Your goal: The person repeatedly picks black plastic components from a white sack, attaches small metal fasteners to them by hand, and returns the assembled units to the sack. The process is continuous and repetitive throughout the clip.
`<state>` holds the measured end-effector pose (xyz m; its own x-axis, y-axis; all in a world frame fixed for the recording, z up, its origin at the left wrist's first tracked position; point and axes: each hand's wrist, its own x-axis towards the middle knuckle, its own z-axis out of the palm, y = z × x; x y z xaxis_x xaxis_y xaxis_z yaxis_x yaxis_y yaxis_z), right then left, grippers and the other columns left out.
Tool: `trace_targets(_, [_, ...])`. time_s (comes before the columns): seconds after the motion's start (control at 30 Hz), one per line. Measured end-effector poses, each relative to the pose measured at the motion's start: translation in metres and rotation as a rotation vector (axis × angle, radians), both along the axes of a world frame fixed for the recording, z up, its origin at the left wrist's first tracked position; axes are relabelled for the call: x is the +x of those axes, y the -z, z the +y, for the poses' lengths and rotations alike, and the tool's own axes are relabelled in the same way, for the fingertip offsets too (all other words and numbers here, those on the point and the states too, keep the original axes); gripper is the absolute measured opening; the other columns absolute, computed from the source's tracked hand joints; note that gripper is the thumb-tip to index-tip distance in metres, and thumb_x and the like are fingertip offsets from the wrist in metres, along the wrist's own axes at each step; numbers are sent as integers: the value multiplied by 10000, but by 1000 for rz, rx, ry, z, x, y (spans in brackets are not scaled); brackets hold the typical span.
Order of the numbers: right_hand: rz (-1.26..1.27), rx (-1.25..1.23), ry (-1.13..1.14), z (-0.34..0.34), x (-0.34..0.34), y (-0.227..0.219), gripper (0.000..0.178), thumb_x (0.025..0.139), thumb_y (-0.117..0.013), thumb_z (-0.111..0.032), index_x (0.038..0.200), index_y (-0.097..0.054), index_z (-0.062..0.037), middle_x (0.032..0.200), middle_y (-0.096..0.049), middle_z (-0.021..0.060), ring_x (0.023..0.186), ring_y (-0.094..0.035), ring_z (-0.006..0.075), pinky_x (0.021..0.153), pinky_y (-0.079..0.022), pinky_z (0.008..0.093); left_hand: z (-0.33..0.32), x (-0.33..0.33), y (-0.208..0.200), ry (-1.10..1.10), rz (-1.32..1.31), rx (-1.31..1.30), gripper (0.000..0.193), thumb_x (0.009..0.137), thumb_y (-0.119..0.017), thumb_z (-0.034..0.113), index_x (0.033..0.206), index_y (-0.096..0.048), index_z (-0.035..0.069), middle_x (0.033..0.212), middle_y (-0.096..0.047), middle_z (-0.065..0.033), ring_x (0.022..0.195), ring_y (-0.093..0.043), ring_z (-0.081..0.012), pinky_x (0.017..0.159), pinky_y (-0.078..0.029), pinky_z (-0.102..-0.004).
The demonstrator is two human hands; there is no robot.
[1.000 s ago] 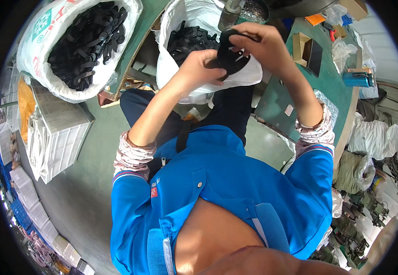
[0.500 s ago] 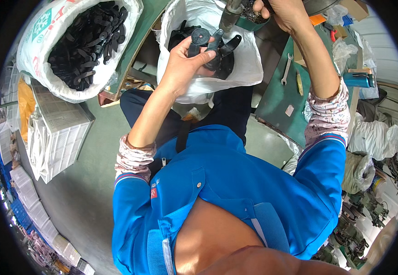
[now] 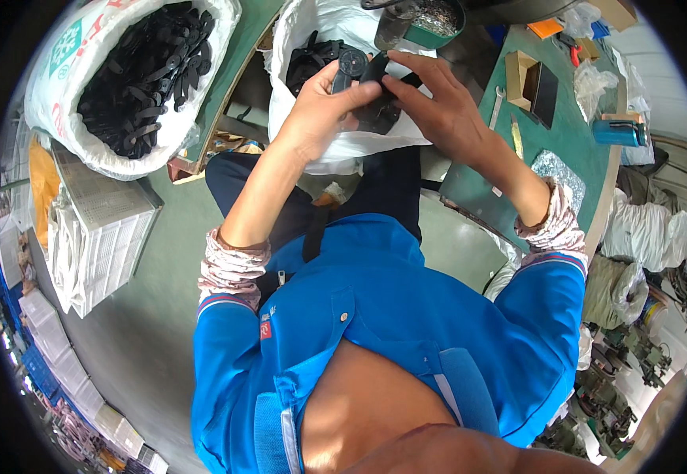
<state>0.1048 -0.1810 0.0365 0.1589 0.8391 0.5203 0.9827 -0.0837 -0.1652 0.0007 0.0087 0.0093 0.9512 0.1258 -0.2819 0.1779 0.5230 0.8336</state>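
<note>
Gripping is done by both hands just over the mouth of the white bag (image 3: 281, 91): a small bunch of black pieces (image 3: 352, 62), one with a round disc end, is pinched between the thumb and fingers of the left hand (image 3: 312, 114), and is nipped farther right by the thumb and forefinger of the right hand (image 3: 448, 114). How many pieces are held cannot be told, as they are overlapped by one another and by the fingers.

The handling is judged to be midway, since the bunch has not yet been put down. Inside the white bag, loose parts (image 3: 305, 67) of the same black are seen; left of the bag, a woven sack (image 3: 55, 118) is heaped with many more. Which heap is finished and which is left cannot be told.

At the bag's far right, the hands are bounded by a metal cylinder (image 3: 392, 30) and a green tray (image 3: 430, 39) of metal bits. The bag is closely flanked on its left by the edge of a green table (image 3: 241, 57). Beyond a gap to its right, a green bench (image 3: 551, 141) is occupied by a wrench (image 3: 496, 109) and a carton (image 3: 520, 79). Room for moving is judged widest on the bag's near side, above the lap.
</note>
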Motion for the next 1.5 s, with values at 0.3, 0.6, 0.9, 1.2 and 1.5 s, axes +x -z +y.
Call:
trace_targets(0.3, [-54,-132,-171,-8,-23,-19,550,743,-640,-17,1278,-524,-66,1234,-531,151,1041,-605,310,815,-540,374,6,3,10,89,87,-257,181,931,-641,206,1051,-640,70,971,-698,-39,766,-662,-89,532,-528,-210])
trace_targets(0.6, [308,147,87,9,7,-34,389,849,-641,-79,1235,-598,-49,1040,-658,85,904,-658,205,681,-538,283,-13,-7,-5,47,34,-207,388,980,-523,329,1230,-553,35,1162,-660,-158,930,-675,-226,660,-497,-289])
trace_targets(0.9, [1309,349,254,53,86,-91,213,956,-541,-84,1094,-593,70,777,-668,118,541,-585,130,471,-474,255,-12,-13,-1,73,-7,-205,377,1002,-465,298,1285,-478,49,1203,-619,-191,997,-654,-242,682,-520,-316])
trace_targets(1.2, [1444,171,291,47,70,-73,341,968,-567,-180,1242,-579,22,917,-666,77,706,-610,131,555,-491,243,-10,-14,13,58,-108,-191,321,1005,-480,201,1229,-518,-25,1124,-631,-188,986,-647,-253,799,-554,-367])
trace_targets(1.5, [1656,369,255,8,-40,48,295,993,-539,-222,1133,-616,26,1035,-672,120,900,-643,168,822,-507,302,-20,-16,18,353,-121,49,341,966,-543,144,1261,-515,-26,1103,-652,-164,1002,-651,-242,827,-572,-362])
